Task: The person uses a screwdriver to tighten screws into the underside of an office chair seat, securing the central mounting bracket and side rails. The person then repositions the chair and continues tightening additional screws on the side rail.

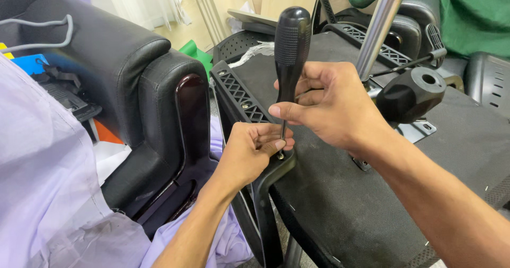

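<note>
Fingers (297, 87) of the right hand (329, 106) wrapped round one black screwdriver (291, 45), held upright, tip down at a bracket of the armrest (265, 188) on the upturned chair seat (340, 193). Left hand (249, 154) pinched closed round the shaft's foot, hiding the tip and screw. One chrome column (378, 29), top cut off. One black knob (411, 94) beside it.

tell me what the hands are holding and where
Right hand grips the screwdriver low on its black handle; left hand pinches its shaft near the tip.
</note>
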